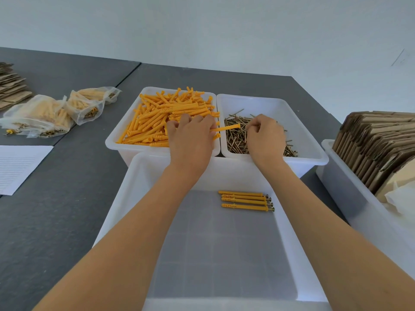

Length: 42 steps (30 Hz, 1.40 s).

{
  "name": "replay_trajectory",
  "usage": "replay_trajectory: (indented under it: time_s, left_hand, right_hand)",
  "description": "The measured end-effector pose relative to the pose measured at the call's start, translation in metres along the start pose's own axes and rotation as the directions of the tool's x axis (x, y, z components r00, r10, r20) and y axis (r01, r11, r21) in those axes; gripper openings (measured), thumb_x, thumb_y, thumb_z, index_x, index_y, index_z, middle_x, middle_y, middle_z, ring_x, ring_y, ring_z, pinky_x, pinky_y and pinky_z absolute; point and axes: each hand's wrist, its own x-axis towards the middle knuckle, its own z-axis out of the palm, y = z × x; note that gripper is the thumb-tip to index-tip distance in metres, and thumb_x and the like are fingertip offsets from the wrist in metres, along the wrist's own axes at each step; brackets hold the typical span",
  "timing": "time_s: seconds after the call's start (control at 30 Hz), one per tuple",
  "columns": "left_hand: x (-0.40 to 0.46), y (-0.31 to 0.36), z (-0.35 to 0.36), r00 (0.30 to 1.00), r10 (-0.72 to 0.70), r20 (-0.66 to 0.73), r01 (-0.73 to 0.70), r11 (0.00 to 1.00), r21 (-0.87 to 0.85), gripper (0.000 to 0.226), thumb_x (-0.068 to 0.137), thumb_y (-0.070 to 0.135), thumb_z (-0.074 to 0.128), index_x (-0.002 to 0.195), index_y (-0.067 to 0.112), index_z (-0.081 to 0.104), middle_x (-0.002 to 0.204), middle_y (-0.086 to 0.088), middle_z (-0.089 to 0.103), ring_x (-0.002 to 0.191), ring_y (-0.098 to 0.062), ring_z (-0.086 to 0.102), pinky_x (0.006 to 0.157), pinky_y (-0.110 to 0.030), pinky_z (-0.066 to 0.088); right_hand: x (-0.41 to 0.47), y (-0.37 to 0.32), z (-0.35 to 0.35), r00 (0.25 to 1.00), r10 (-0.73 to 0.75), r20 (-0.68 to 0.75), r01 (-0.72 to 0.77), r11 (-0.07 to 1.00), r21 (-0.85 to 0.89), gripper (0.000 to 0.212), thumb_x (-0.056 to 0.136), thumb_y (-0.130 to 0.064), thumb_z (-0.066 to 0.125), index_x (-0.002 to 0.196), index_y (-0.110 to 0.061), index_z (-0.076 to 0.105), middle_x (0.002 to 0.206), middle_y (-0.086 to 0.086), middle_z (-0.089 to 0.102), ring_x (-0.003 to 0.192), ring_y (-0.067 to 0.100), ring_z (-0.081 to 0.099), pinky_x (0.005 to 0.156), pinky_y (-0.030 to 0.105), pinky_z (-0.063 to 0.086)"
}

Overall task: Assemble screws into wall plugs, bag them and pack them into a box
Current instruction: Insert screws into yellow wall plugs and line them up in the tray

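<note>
My left hand (190, 140) grips one long orange plastic wall plug (225, 127), open end toward my right hand (265, 138), which pinches among thin brass-coloured screws (235, 140), ready to insert.

Single head-worn camera on me, wide-angle, facing forward and down, close over three white plastic bins (289, 232) on my dark grey table (56, 209).

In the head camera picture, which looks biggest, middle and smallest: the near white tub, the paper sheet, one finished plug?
1. Near white tub, though closeness inflates it.
2. Paper sheet, partly cut off.
3. Finished plug.
</note>
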Motion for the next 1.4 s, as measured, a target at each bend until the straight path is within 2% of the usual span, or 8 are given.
replay_trajectory:
  time_s: [0.13, 0.3, 0.5, 0.57, 0.9, 1.13, 1.27, 1.4]
  left_hand:
    - [0.0, -0.001, 0.0, 0.999, -0.032, -0.01, 0.032, 0.999, -0.028, 0.013, 0.101, 0.031, 0.049, 0.098, 0.031, 0.062, 0.085, 0.012, 0.062, 0.101, -0.016, 0.047, 0.094, -0.04, 0.026]
    - [0.0, -0.002, 0.003, 0.999, -0.051, -0.001, 0.051, 0.998, -0.026, 0.013, 0.101, 0.032, 0.048, 0.098, 0.033, 0.061, 0.084, 0.011, 0.062, 0.099, -0.014, 0.048, 0.094, -0.039, 0.025]
    - [0.001, -0.002, 0.003, 0.998, -0.065, -0.001, 0.065, 0.998, -0.019, 0.015, 0.101, 0.034, 0.048, 0.1, 0.034, 0.063, 0.085, 0.011, 0.063, 0.101, -0.015, 0.048, 0.093, -0.039, 0.025]
    - [0.001, -0.002, 0.003, 0.998, -0.067, -0.001, 0.067, 0.998, -0.018, 0.015, 0.101, 0.034, 0.048, 0.1, 0.033, 0.063, 0.085, 0.011, 0.063, 0.101, -0.015, 0.048, 0.093, -0.04, 0.026]
    - [0.001, -0.001, 0.002, 0.998, -0.067, 0.001, 0.067, 0.998, -0.021, 0.016, 0.101, 0.034, 0.049, 0.102, 0.033, 0.065, 0.087, 0.011, 0.064, 0.103, -0.017, 0.049, 0.094, -0.041, 0.028]
    - [0.002, -0.002, 0.002, 0.998, -0.06, 0.021, 0.061, 0.997, -0.04, 0.016, 0.101, 0.035, 0.047, 0.103, 0.034, 0.063, 0.09, 0.011, 0.066, 0.105, -0.017, 0.048, 0.094, -0.04, 0.028]
    - [0.002, -0.003, 0.003, 0.998, -0.053, 0.015, 0.054, 0.997, -0.052, 0.015, 0.1, 0.036, 0.048, 0.102, 0.033, 0.063, 0.089, 0.011, 0.066, 0.104, -0.016, 0.048, 0.092, -0.038, 0.026]
    - [0.001, -0.003, 0.003, 0.999, -0.05, 0.01, 0.05, 0.997, -0.055, 0.015, 0.1, 0.036, 0.048, 0.102, 0.033, 0.063, 0.089, 0.011, 0.066, 0.103, -0.016, 0.048, 0.091, -0.037, 0.026]
  right_hand:
    - [0.0, -0.003, -0.002, 0.987, -0.017, -0.162, 0.047, 0.982, 0.182, 0.024, 0.097, -0.004, 0.049, 0.111, -0.013, 0.066, 0.087, -0.006, 0.06, 0.07, 0.012, 0.056, 0.069, 0.025, 0.046]
    - [0.004, -0.002, -0.003, 0.971, 0.107, -0.214, -0.026, 0.936, 0.351, 0.025, 0.094, -0.003, 0.05, 0.109, -0.015, 0.067, 0.091, -0.006, 0.065, 0.062, 0.001, 0.052, 0.063, 0.012, 0.045]
    - [0.007, -0.006, -0.006, 0.954, 0.231, -0.192, -0.118, 0.875, 0.469, 0.02, 0.091, -0.004, 0.056, 0.099, -0.021, 0.062, 0.088, -0.007, 0.063, 0.081, 0.02, 0.067, 0.078, 0.037, 0.056]
    - [0.007, -0.007, -0.007, 0.946, 0.25, -0.208, -0.115, 0.856, 0.504, 0.018, 0.09, -0.004, 0.057, 0.096, -0.02, 0.063, 0.088, -0.005, 0.065, 0.084, 0.019, 0.067, 0.079, 0.038, 0.056]
    - [0.003, -0.014, -0.011, 0.97, 0.201, -0.141, -0.091, 0.829, 0.552, 0.021, 0.081, -0.003, 0.057, 0.093, -0.018, 0.067, 0.079, -0.013, 0.062, 0.065, -0.007, 0.053, 0.057, 0.009, 0.043]
    - [-0.003, -0.019, -0.008, 0.995, 0.075, -0.061, -0.033, 0.861, 0.508, 0.017, 0.084, -0.004, 0.06, 0.093, -0.016, 0.067, 0.079, -0.007, 0.063, 0.06, 0.003, 0.052, 0.063, 0.032, 0.051]
    - [-0.007, -0.022, -0.005, 1.0, 0.012, -0.014, -0.003, 0.867, 0.498, 0.015, 0.085, -0.004, 0.06, 0.092, -0.016, 0.066, 0.084, 0.003, 0.066, 0.07, 0.027, 0.063, 0.067, 0.042, 0.057]
    - [-0.006, -0.022, -0.005, 0.995, 0.059, -0.084, -0.006, 0.849, 0.529, 0.016, 0.086, -0.003, 0.056, 0.092, -0.015, 0.065, 0.083, -0.004, 0.064, 0.068, 0.026, 0.061, 0.067, 0.048, 0.056]
